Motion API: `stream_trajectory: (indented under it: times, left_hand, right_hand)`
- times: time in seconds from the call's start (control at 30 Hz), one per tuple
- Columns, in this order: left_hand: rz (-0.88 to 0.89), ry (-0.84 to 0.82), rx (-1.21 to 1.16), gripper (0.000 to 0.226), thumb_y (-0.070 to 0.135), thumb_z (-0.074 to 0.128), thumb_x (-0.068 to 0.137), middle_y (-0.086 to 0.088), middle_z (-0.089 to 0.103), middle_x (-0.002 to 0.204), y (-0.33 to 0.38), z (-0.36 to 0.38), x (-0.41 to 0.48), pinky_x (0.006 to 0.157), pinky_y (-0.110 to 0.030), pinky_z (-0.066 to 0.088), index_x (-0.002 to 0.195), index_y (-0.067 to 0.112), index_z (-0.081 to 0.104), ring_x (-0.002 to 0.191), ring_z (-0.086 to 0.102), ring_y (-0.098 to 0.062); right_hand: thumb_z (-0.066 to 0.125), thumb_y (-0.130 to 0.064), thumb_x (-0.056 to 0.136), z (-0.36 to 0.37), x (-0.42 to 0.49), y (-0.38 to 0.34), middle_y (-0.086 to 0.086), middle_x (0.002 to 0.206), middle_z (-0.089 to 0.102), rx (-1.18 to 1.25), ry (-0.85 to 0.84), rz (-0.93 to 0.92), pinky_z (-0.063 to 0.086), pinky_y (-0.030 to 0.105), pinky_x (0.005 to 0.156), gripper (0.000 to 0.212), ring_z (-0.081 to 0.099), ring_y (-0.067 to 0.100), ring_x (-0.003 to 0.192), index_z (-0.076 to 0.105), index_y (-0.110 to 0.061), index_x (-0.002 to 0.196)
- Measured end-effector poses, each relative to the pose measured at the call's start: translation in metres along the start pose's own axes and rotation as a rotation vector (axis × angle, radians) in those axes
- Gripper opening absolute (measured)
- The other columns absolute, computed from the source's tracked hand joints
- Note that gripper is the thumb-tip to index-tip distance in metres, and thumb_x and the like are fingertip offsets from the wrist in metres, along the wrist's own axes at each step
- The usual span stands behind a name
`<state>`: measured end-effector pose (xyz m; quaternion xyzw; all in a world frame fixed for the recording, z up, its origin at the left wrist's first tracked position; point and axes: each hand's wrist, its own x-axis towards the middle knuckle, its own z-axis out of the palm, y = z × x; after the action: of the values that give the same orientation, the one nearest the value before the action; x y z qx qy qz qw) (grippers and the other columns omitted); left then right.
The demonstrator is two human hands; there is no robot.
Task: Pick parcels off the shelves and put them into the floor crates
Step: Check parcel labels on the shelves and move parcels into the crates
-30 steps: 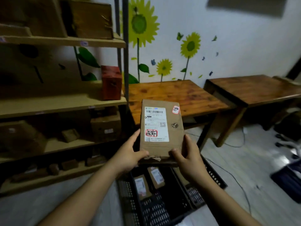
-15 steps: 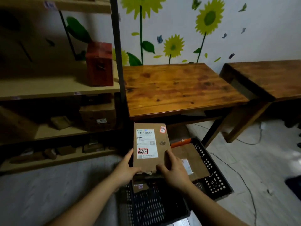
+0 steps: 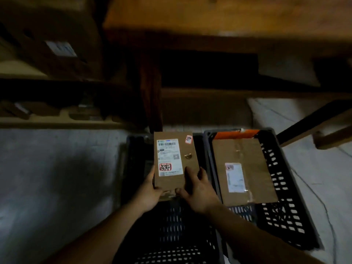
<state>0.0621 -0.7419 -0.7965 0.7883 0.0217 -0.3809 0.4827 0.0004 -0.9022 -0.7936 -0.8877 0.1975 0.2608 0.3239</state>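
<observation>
Here both forearms reach forward and down from the bottom of the view, meeting at a brown parcel (image 3: 174, 162) held flat, label side up, over the left black crate (image 3: 171, 225). The left hand (image 3: 150, 191) cups the parcel's near left corner, fingers curled under the edge and thumb along its side. The right hand (image 3: 198, 189) clamps the near right corner, thumb at the bottom edge and fingers laid across the top face. Just beside it, the right black crate (image 3: 282, 197) holds a larger flat box (image 3: 243, 168) with an orange packet (image 3: 236, 134) behind it. A wooden table (image 3: 209, 21) and dim shelves (image 3: 57, 121) stand beyond the crates.
</observation>
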Motion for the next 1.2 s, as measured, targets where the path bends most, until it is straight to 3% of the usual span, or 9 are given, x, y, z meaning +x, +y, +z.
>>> stream_trajectory:
  times: [0.27, 0.37, 0.47, 0.57, 0.63, 0.8, 0.97, 1.13, 1.2]
  left_hand:
    - [-0.093, 0.014, 0.095, 0.075, -0.003, 0.047, 0.090, 0.002, 0.043, 0.143, -0.093, 0.075, 0.097, 0.099, -0.023, 0.040, 0.148, 0.034, 0.018, 0.122, 0.047, -0.016]
    - [-0.063, 0.022, 0.158, 0.072, -0.007, 0.040, 0.092, 0.007, 0.033, 0.139, -0.098, 0.088, 0.114, 0.101, -0.013, 0.025, 0.149, 0.026, 0.010, 0.127, 0.036, -0.013]
    - [-0.082, -0.020, 0.262, 0.072, 0.000, 0.041, 0.095, 0.001, 0.015, 0.154, -0.105, 0.095, 0.127, 0.109, -0.018, 0.015, 0.150, 0.020, -0.001, 0.140, 0.020, -0.019]
    - [-0.101, -0.120, 0.308, 0.077, 0.007, 0.048, 0.092, 0.003, 0.018, 0.152, -0.100, 0.083, 0.127, 0.114, -0.030, 0.024, 0.150, 0.024, 0.001, 0.138, 0.025, -0.019]
    - [-0.074, -0.137, 0.282, 0.081, 0.007, 0.054, 0.088, 0.008, 0.024, 0.149, -0.085, 0.062, 0.120, 0.110, -0.028, 0.031, 0.150, 0.029, 0.006, 0.135, 0.031, -0.017]
    - [-0.080, -0.048, 0.239, 0.082, 0.019, 0.062, 0.089, -0.004, 0.020, 0.156, -0.007, -0.029, 0.054, 0.111, -0.030, 0.029, 0.150, 0.023, 0.008, 0.139, 0.028, -0.023]
    - [0.017, 0.039, 0.249, 0.073, 0.015, 0.055, 0.093, 0.013, 0.026, 0.140, 0.086, -0.155, -0.066, 0.100, -0.016, 0.027, 0.150, 0.018, 0.009, 0.138, 0.027, -0.016]
    - [0.085, 0.099, 0.335, 0.075, 0.025, 0.057, 0.091, 0.001, 0.012, 0.157, 0.142, -0.278, -0.175, 0.113, -0.031, 0.024, 0.150, 0.023, 0.012, 0.142, 0.020, -0.020]
    - [0.114, 0.121, 0.345, 0.076, 0.026, 0.060, 0.090, 0.001, 0.009, 0.158, 0.160, -0.322, -0.208, 0.113, -0.030, 0.020, 0.150, 0.025, 0.013, 0.143, 0.017, -0.019]
  right_hand:
    - [0.044, -0.059, 0.092, 0.062, 0.084, 0.085, 0.020, 0.159, -0.001, -0.339, -0.038, 0.018, 0.020, 0.042, 0.115, 0.079, 0.016, 0.040, 0.141, 0.005, -0.030, 0.153]
    - [0.039, -0.046, 0.098, 0.073, 0.100, 0.094, 0.023, 0.158, -0.003, -0.451, -0.006, 0.012, 0.020, 0.044, 0.113, 0.070, 0.014, 0.040, 0.141, 0.004, -0.021, 0.154]
    - [0.033, -0.027, 0.099, 0.085, 0.106, 0.094, 0.019, 0.160, 0.004, -0.571, 0.022, -0.003, 0.025, 0.043, 0.108, 0.061, 0.017, 0.036, 0.140, 0.009, -0.010, 0.153]
    - [0.038, -0.029, 0.098, 0.085, 0.107, 0.087, 0.018, 0.158, 0.011, -0.585, -0.027, 0.039, 0.026, 0.044, 0.107, 0.062, 0.022, 0.036, 0.138, 0.014, -0.011, 0.152]
    - [0.047, -0.037, 0.094, 0.069, 0.098, 0.076, 0.016, 0.156, 0.016, -0.543, -0.063, 0.058, 0.028, 0.045, 0.107, 0.068, 0.024, 0.036, 0.137, 0.017, -0.017, 0.151]
    - [0.052, -0.044, 0.092, -0.002, 0.046, 0.005, 0.013, 0.154, 0.025, -0.474, -0.114, 0.043, 0.030, 0.046, 0.111, 0.065, 0.025, 0.036, 0.139, 0.029, -0.018, 0.147]
    - [0.047, -0.050, 0.094, -0.073, -0.036, -0.128, 0.016, 0.146, 0.040, -0.369, -0.060, 0.007, 0.038, 0.042, 0.105, 0.061, 0.039, 0.036, 0.131, 0.037, -0.016, 0.144]
    - [0.049, -0.040, 0.096, -0.105, -0.117, -0.265, 0.011, 0.117, 0.059, -0.221, 0.036, -0.057, 0.051, 0.039, 0.082, 0.039, 0.059, 0.028, 0.097, 0.051, -0.017, 0.127]
    - [0.051, -0.043, 0.095, -0.115, -0.140, -0.313, 0.012, 0.122, 0.056, -0.212, 0.063, -0.071, 0.047, 0.039, 0.085, 0.044, 0.057, 0.032, 0.105, 0.050, -0.016, 0.129]
